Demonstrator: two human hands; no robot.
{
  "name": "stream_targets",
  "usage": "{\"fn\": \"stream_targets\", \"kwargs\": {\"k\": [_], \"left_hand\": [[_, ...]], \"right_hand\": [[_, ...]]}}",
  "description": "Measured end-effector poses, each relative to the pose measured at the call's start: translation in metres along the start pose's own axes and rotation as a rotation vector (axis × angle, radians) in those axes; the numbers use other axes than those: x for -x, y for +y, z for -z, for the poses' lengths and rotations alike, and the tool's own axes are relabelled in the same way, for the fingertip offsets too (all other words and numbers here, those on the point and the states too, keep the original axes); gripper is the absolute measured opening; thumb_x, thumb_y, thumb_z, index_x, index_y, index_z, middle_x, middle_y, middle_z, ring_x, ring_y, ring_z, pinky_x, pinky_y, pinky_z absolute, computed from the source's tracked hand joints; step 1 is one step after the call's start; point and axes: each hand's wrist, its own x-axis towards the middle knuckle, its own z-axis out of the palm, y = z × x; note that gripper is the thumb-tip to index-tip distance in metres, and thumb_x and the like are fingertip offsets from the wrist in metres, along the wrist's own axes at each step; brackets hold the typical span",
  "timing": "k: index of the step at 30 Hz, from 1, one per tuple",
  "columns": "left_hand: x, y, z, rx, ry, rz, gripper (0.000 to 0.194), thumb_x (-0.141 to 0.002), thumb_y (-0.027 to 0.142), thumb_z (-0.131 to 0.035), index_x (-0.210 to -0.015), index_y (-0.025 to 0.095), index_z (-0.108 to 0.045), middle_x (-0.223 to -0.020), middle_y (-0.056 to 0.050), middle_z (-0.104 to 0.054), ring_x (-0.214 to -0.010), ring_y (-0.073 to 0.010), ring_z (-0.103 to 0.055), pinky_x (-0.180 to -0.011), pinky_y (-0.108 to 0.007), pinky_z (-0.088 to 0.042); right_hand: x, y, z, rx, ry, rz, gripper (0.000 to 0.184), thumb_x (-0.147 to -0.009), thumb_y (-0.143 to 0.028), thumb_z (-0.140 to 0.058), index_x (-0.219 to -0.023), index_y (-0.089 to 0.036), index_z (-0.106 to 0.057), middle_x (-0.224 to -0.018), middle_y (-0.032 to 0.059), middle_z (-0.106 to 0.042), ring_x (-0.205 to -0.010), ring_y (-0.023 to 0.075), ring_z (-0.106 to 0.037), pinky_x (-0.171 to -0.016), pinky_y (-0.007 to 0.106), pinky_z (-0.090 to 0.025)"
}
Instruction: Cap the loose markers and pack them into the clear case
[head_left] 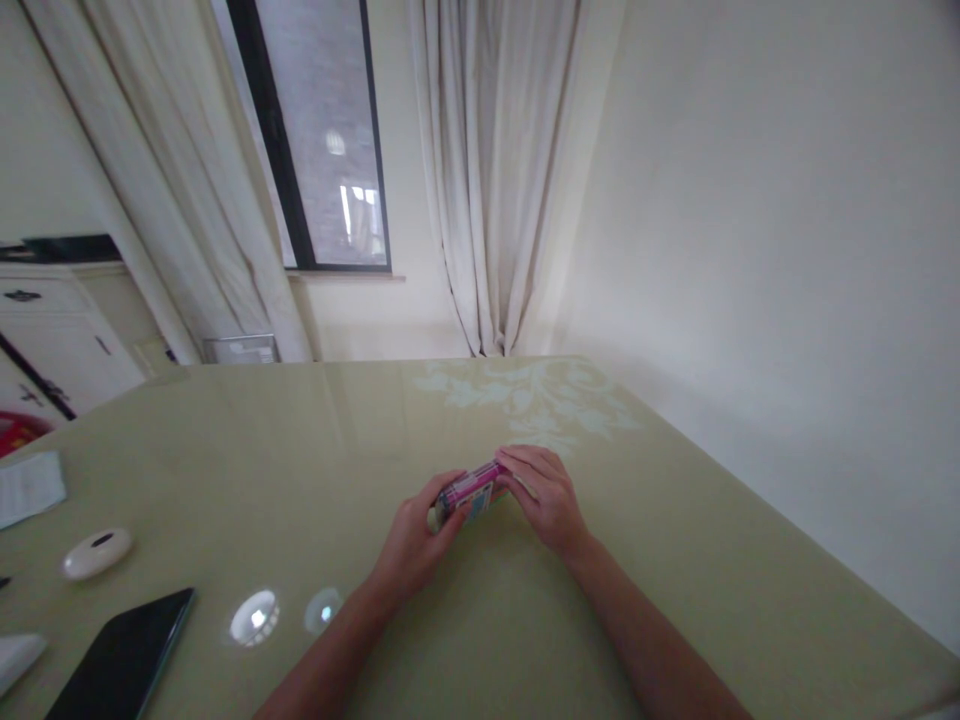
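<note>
A small printed box (471,488), pink along its upper side with blue and white on the side facing me, is held between my two hands above the table. It sits tilted, with its right end higher. My left hand (417,535) is closed around the left end, thumb on the near side and fingers behind. At the other end, my right hand (546,498) pinches the box between its thumb and bent fingers. My fingers cover both ends, so I cannot tell whether the box is open there.
The glossy green table (300,470) has a pale leaf pattern at its far right. At the left lie a black tablet-like device (124,655), a white oval object (97,554) and folded paper (31,488). A wall (787,300) borders the right edge; curtains (499,180) hang behind.
</note>
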Motion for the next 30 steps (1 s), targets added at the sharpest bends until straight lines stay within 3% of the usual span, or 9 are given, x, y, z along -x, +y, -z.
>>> {"fn": "stream_targets", "kwargs": {"k": [23, 30], "left_hand": [[-0.001, -0.001, -0.001, 0.074, 0.008, 0.016, 0.04, -0.095, 0.04, -0.063, -0.13, 0.02, -0.062, -0.123, -0.008, -0.075, -0.111, -0.0229, -0.071, -0.099, -0.036, -0.055], [-0.002, -0.003, -0.002, -0.038, 0.062, 0.076, 0.036, -0.095, 0.05, -0.061, -0.112, 0.019, -0.068, -0.1, -0.005, -0.077, -0.084, -0.0204, -0.071, -0.076, -0.03, -0.057]], "right_hand": [[0.004, -0.004, -0.015, -0.056, 0.105, -0.092, 0.028, -0.099, -0.026, -0.066, -0.127, -0.027, -0.073, -0.115, 0.0085, -0.077, -0.113, 0.0244, -0.07, -0.097, 0.044, -0.055], [0.002, -0.005, -0.015, -0.062, 0.054, -0.205, 0.031, -0.099, -0.029, -0.066, -0.129, -0.024, -0.069, -0.124, 0.0109, -0.072, -0.119, 0.0262, -0.065, -0.104, 0.047, -0.052]]}}
